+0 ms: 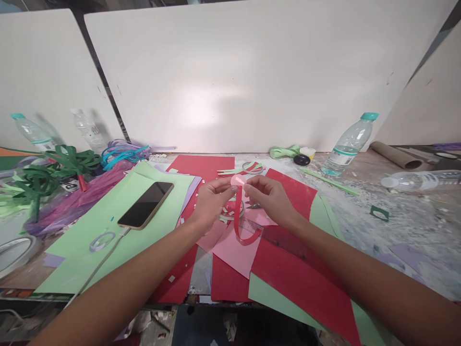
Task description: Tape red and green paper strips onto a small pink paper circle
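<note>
Both bare hands, left (213, 198) and right (264, 192), have a fingertip grip on a small round pink paper piece (237, 180), red paper strip (236, 211) dangling just below.

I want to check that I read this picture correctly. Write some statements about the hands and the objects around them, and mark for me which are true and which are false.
1. The left hand and the right hand both hold the small pink round piece. True.
2. A red strip curves down below the pink round piece. True.
3. A white cable is plugged into the phone. True.
4. The phone lies on red paper. False: it lies on light green paper.
5. All the bottles stand up. False: the bottle at the far right lies on its side.
6. The cardboard tube is at the left. False: the cardboard tube is at the right.
</note>
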A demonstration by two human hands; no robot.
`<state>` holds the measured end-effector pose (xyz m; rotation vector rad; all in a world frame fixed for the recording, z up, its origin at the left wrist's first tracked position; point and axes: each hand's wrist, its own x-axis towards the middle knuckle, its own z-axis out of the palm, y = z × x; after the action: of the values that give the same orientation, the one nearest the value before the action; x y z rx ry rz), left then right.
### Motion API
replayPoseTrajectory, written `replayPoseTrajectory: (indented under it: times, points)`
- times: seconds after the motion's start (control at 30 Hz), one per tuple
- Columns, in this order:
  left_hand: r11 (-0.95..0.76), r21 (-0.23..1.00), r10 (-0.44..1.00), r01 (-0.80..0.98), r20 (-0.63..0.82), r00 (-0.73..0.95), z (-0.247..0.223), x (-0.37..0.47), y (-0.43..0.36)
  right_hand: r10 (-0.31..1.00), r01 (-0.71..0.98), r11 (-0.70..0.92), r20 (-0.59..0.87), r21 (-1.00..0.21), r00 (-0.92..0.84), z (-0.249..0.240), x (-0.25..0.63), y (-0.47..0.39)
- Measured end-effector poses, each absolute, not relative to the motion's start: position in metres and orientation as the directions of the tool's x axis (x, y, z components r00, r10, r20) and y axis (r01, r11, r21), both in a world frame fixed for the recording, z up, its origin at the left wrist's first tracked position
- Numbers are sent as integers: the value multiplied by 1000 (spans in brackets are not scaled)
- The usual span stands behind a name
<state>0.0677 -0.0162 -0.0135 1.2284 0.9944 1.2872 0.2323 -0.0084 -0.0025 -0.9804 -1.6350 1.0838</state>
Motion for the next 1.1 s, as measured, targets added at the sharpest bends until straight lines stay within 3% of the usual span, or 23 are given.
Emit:
replayPoseTrajectory:
  times: [0.27,0.37,0.5,0.57,0.67,0.73,0.8,0.93,1.1]
  points:
    - [-96,993,982,-74,107,157,-7,67,-19,929,83,297,268,-951,-254,1,229,-9]
    - [-74,995,990,-73,82,115,-9,66,-15,930,61,286,262,-956,-257,2,229,-8]
    - [-105,971,991,-216,121,61,-5,57,-4,926,159,354,320,-922,-201,4,237,21]
    - [-165,927,986,-336,168,-18,7,47,3,925,359,376,324,-854,-198,4,244,49]
    - [-322,835,945,-447,253,-210,40,21,11,917,674,396,305,-624,-257,-1,248,92]
    - [-443,800,892,-404,347,-291,66,3,16,899,771,436,251,-463,-358,-6,244,112]
    - [-488,809,872,-328,432,-231,88,-10,19,882,786,471,213,-400,-420,-10,233,123]
    - [-396,874,918,-283,378,-117,92,-9,30,836,745,546,185,-384,-517,-17,207,129]
    - [-141,936,986,-322,161,36,36,3,46,785,690,604,144,-399,-603,-21,190,136]
